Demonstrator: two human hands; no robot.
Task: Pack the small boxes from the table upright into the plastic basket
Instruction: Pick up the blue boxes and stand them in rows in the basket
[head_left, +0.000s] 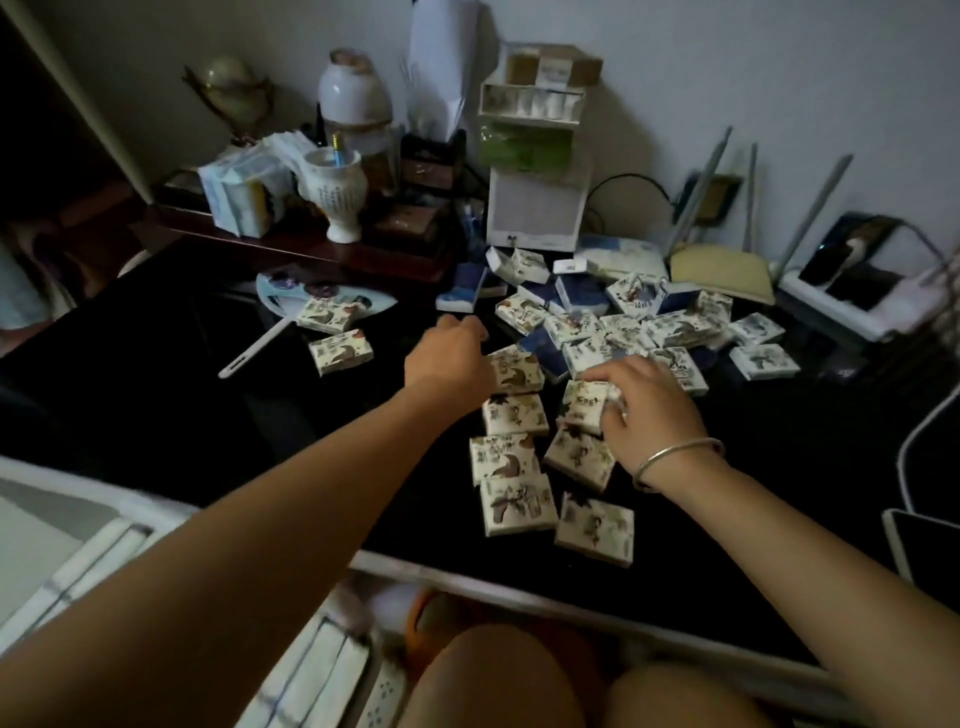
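A: On the dark table (208, 415), mid to far right: small boxes (514, 506), printed card, lying flat. Handling?

B: Light, stiff, crushable at corners, we judge; take them by the long edges. Our right hand (649, 415) curls fingers round one box (584, 397); our left hand (449, 358) reaches beside it, fingers hidden, so we cannot tell its hold.

- The small boxes (514, 415) carry dark printed marks beside their pictures, all too blurred to read.
- The white vase (337, 197) bears columns of small characters, too small to read.
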